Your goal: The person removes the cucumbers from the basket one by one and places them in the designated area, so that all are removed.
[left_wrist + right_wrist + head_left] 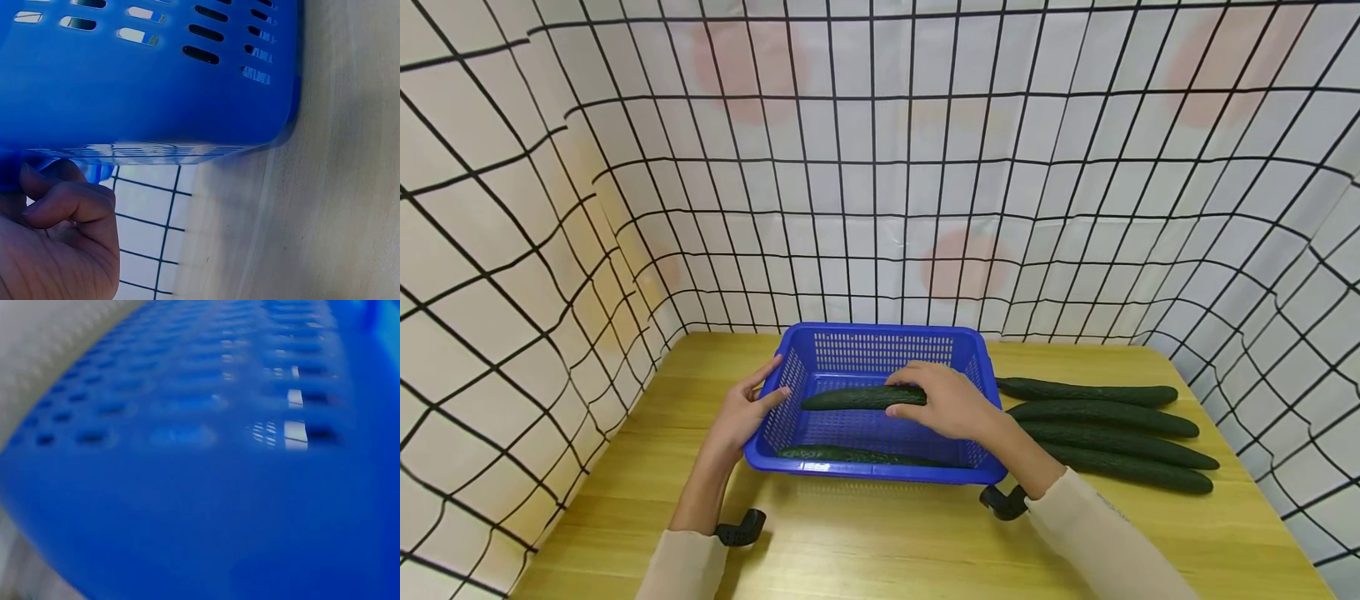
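Note:
A blue perforated plastic basket stands on the table. My left hand grips its left rim, the thumb over the inner side. Inside the basket my right hand holds a long dark green cucumber by its right end, the cucumber lying crosswise above the basket floor. Along the near wall in the basket lies a second cucumber. Only the basket wall, blurred and close, fills most of the right wrist view; the right hand is hidden there.
Several cucumbers lie side by side on the wooden table to the right of the basket, partly behind the right forearm. Black wire grid with white sheeting behind encloses the back and both sides. Black wrist devices sit on both wrists.

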### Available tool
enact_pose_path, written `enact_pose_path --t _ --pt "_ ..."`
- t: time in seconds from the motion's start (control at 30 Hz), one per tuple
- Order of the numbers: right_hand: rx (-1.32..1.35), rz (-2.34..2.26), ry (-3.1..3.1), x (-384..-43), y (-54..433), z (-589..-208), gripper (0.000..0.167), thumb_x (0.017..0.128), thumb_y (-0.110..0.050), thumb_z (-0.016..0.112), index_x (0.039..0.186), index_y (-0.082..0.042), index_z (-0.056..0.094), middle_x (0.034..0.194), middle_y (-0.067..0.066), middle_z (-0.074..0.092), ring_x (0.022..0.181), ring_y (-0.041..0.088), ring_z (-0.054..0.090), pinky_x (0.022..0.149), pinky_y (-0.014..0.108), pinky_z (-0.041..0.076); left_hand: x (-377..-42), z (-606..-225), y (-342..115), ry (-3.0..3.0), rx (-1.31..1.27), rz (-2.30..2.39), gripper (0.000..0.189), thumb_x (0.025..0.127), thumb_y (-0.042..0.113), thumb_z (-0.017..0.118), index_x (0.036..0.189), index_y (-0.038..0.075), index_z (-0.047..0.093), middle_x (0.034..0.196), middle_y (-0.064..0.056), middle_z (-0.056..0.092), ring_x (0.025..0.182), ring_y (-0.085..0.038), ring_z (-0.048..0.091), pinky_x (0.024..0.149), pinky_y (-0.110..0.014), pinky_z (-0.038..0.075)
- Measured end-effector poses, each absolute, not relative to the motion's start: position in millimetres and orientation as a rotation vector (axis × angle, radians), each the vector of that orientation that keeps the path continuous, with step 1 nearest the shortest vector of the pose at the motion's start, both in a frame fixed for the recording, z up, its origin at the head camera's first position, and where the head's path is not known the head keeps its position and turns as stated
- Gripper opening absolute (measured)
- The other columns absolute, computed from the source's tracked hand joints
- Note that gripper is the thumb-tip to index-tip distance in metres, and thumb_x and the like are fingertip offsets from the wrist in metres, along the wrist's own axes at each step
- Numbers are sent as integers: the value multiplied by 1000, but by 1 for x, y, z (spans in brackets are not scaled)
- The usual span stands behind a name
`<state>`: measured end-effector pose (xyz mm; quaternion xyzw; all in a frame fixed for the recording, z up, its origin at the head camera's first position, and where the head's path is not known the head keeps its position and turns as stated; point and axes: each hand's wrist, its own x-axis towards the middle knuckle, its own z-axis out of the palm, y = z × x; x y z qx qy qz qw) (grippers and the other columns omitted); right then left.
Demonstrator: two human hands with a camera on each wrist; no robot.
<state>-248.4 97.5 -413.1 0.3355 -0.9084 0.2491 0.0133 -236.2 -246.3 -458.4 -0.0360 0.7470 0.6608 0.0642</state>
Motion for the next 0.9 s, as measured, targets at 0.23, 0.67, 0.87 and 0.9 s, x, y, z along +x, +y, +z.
enact_pose_path --t 0.23,0.67,0.87,0.9 --pt "1014 743 -2800 -242 120 -402 44 98 -44 67 136 -22 67 138 2 65 129 27 61 100 50 53 -236 -458 -246 2260 -105 1997 68 101 23 66 160 37 36 142 -32 58 99 -37 74 78 -49 62" --pt "905 806 -2796 -236 171 -405 44 99 -40 67 138 -21 65 136 2 64 127 28 61 102 52 51 -235 -458 -244 2279 -116 1986 68 100 24 67 160 35 37 140 -33 58 99 -36 75 77 -48 63" --pt "820 847 -2812 -232 196 -408 47 100 -41 65 142 -20 62 147 10 59 139 38 51 108 61 45 -237 -459 -245 2282 -113 1977 68 101 24 66 161 36 35 142 -32 57 100 -38 74 77 -48 63" --pt "809 850 -2812 -230 201 -409 47 100 -41 64 142 -20 62 148 10 58 140 39 50 109 61 44 -237 -459 -244 2279 -113 1979 68 101 24 66 161 36 35 142 -32 57 101 -39 74 77 -49 62"
